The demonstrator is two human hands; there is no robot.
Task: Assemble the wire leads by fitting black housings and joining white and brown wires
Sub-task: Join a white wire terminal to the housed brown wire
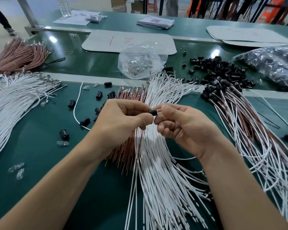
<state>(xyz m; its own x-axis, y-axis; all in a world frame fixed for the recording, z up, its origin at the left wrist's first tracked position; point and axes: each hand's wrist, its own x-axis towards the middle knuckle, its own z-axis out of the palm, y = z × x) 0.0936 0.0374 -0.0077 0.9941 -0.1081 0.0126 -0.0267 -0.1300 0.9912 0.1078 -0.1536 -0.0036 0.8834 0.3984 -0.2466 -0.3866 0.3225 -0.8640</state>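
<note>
One small black cylindrical plastic housing (pixel 152 113), pinched at either end by left hand (pixel 123 118) and right hand (pixel 178 123): probably best held in line, pushed squarely until seated.

A green-topped work table (pixel 40 133) fills the lower frame, crossed at mid-height by a pale metal rail (pixel 96 78). Beyond it lies a second green bench (pixel 123 22); both surfaces show soft glare from overhead light. A metal post (pixel 27 12) rises at upper left beside pale floor (pixel 12 7). Orange stools (pixel 271 13) stand at upper right.
</note>
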